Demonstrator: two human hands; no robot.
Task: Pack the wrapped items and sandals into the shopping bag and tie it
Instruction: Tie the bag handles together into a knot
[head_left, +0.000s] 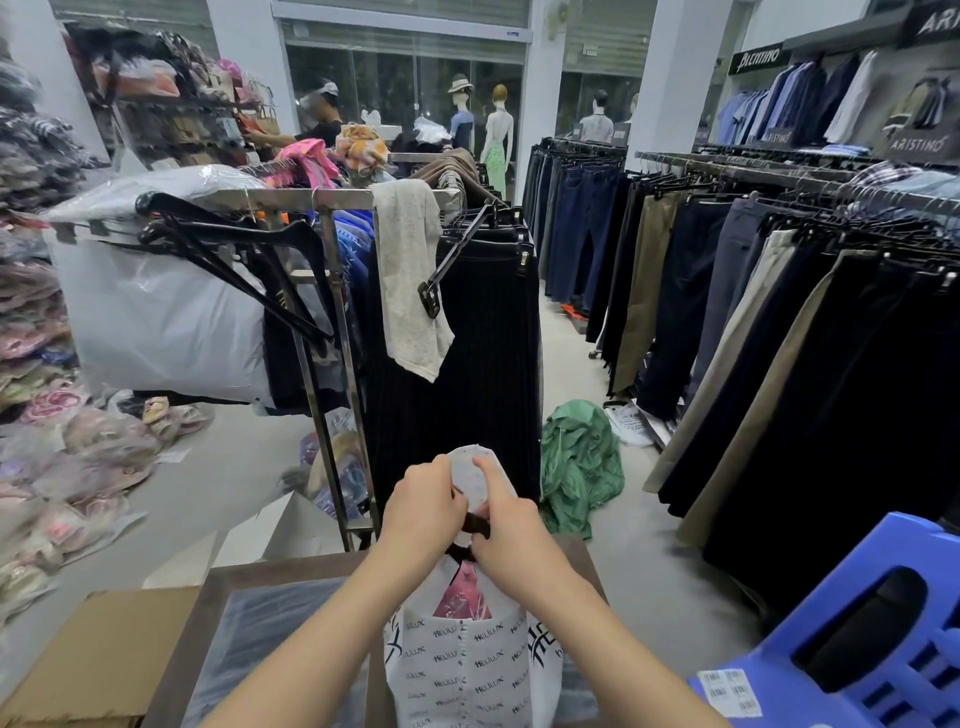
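Note:
A white shopping bag (467, 670) printed with small black logos stands on the table edge in front of me. Pink wrapped goods (461, 597) show through a gap near its top. My left hand (423, 506) and my right hand (506, 525) meet above the bag, both pinching its white handles (472, 470), which stick up between my fingers. A dark strip (475, 525) crosses between the two hands. The sandals are not visible.
A brown-framed glass table (249, 613) holds the bag, with a cardboard box (93, 654) at left and a blue plastic stool (872, 639) at right. A metal clothes rack (332, 291) stands ahead; a green garment (579, 467) lies on the floor. Trouser racks line the right.

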